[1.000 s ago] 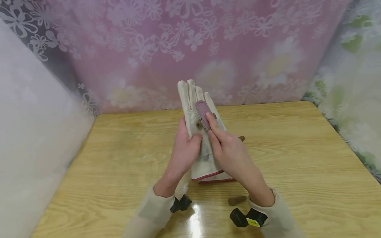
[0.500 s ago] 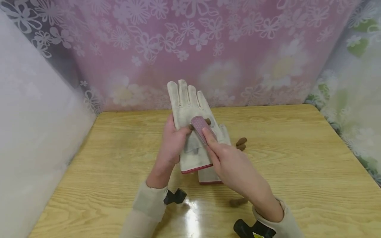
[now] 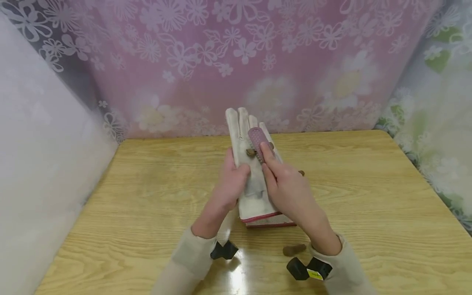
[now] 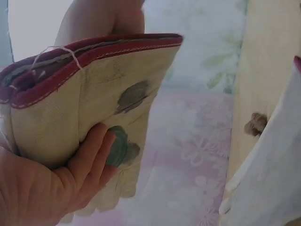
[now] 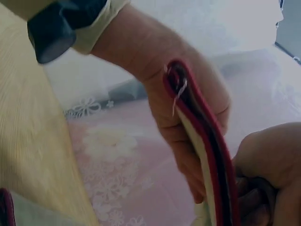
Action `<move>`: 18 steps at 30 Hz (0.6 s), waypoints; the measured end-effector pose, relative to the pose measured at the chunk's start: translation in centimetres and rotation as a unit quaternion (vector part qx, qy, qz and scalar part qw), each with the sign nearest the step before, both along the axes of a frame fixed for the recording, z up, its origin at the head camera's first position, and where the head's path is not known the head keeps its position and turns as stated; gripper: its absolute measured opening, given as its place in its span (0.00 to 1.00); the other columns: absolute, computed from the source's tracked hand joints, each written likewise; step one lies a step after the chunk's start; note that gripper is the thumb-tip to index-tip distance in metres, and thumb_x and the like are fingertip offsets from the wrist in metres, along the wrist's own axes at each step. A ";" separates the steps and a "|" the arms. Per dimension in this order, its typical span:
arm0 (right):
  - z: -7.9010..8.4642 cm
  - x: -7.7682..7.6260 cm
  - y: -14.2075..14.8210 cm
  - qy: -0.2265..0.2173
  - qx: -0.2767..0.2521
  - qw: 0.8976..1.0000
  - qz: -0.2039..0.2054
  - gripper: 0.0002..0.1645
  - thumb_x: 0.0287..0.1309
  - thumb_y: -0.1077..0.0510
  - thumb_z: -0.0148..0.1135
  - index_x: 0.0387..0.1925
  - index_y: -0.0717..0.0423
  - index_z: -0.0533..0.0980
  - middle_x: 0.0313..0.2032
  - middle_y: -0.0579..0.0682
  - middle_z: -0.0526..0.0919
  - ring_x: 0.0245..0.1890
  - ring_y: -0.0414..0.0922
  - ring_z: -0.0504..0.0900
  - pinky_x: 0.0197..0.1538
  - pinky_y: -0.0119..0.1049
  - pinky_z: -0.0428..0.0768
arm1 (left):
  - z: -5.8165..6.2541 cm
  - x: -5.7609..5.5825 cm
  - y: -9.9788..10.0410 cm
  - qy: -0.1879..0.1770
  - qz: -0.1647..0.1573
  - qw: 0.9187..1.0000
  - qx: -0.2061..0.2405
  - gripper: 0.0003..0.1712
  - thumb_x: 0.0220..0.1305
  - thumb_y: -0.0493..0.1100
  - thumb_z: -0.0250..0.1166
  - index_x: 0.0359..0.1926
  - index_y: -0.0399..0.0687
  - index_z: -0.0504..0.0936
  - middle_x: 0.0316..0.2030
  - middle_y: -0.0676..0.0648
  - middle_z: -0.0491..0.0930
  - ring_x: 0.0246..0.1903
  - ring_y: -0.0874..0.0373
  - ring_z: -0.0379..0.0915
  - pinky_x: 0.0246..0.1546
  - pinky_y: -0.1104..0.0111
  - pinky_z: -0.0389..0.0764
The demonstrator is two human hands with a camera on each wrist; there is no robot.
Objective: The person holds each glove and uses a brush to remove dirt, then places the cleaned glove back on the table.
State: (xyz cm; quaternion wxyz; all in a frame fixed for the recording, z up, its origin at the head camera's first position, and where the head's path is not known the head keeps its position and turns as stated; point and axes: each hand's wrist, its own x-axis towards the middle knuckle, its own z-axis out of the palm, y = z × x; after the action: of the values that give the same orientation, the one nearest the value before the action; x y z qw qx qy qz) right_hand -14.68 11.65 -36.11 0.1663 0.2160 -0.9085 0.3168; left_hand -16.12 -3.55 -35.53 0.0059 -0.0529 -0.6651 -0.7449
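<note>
My left hand [image 3: 230, 182] grips a whitish work glove [image 3: 254, 180] by its side, thumb on the front and fingers curled behind. The left wrist view shows those fingers pressed on the glove's back [image 4: 70, 117], beside dark stains and a green round mark. My right hand [image 3: 291, 186] holds a pink scrubbing brush [image 3: 257, 137], bristles against the glove's front near the finger bases, forefinger along its back. A brown lump [image 3: 250, 152] sits by the bristles. The red-edged cuff [image 5: 202, 117] shows in the right wrist view. A second glove [image 3: 274, 221] lies underneath, mostly hidden.
On the wooden table [image 3: 147, 205], a brown lump [image 3: 293, 250] lies near my right wrist, and another [image 3: 301, 173] is partly hidden behind the right hand. Flowered sheeting [image 3: 236, 69] hangs behind the table's far edge. Black wrist cameras [image 3: 224, 250] sit on both sleeves.
The glove swung left and turned more face-on half a second ago, and is now back right over the second glove. The brush slid down the glove, then back up towards the fingers.
</note>
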 end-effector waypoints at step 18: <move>0.6 0.7 -0.4 0.029 0.015 0.999 -0.011 0.31 0.71 0.59 0.54 0.73 0.51 0.62 0.38 0.63 0.85 0.24 0.51 0.79 0.27 0.46 0.75 | 0.1 0.7 0.4 0.029 -0.027 0.998 0.047 0.39 0.55 0.24 0.41 0.70 0.43 0.57 0.60 0.38 0.74 0.51 0.52 0.75 0.46 0.65 0.79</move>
State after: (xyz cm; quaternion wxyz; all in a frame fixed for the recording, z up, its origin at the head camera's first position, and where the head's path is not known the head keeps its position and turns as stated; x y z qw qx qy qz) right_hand -14.00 11.29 -35.55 0.1933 0.2173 -0.9103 0.2945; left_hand -15.47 -3.11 -35.46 0.0072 -0.0921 -0.6275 -0.7732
